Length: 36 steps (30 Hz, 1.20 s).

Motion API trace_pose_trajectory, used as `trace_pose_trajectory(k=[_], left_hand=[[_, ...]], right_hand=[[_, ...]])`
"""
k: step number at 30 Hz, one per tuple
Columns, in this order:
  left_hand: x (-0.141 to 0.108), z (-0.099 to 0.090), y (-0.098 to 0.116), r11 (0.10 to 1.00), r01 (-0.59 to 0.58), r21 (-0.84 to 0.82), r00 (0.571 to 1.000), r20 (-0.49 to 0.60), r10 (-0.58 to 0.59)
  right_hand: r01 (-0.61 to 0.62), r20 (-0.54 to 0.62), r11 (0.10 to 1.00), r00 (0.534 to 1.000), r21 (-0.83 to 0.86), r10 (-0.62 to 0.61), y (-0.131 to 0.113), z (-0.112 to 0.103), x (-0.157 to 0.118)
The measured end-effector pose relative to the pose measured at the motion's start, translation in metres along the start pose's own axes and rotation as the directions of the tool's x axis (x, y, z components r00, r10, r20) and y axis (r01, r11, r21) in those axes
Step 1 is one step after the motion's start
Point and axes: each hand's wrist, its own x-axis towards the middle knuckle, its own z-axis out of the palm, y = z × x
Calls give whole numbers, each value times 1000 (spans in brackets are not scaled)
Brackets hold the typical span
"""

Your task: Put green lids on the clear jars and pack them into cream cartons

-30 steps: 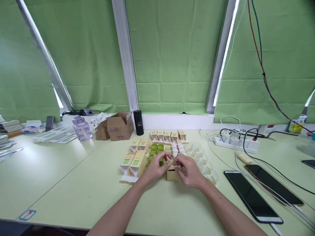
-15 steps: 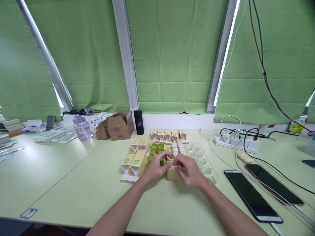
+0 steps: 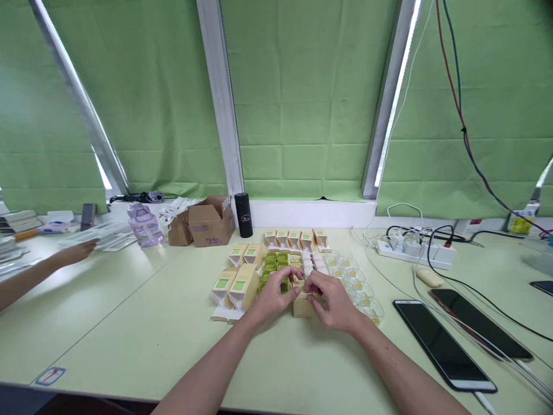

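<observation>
Before me on the table stands a small tan cardboard box (image 3: 303, 309). Curled around its upper left side are the thumb and forefinger of my left hand (image 3: 276, 293). My right hand (image 3: 332, 298) pinches at its upper right edge, and the fingers hide most of the top. Behind my left hand sit several green square cups (image 3: 270, 265). Pale pink pieces (image 3: 307, 264) and clear plastic cups with yellow centres (image 3: 356, 274) are arranged beyond my right hand. Tan cartons with green labels (image 3: 244, 285) stand left of my left hand, and more small cartons (image 3: 294, 238) line the back.
Two phones (image 3: 444, 346) and cables lie on the right, near a white power strip (image 3: 415, 253). Farther back are a black bottle (image 3: 244, 216), an open brown box (image 3: 211, 222) and a purple water bottle (image 3: 144, 225). Another person's hand (image 3: 80, 252) touches white sheets (image 3: 116, 235) at left.
Another person's arm has come in from the left edge, reaching to the white sheets. My own hands and the small box show almost no movement.
</observation>
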Motion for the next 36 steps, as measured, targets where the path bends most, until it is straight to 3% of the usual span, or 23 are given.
trace_pose_trajectory(k=[36], left_hand=[[0, -1, 3, 1000, -10, 16, 1000, 10, 10]], right_hand=[[-2, 16, 1000, 1000, -2, 2, -1, 0, 1]])
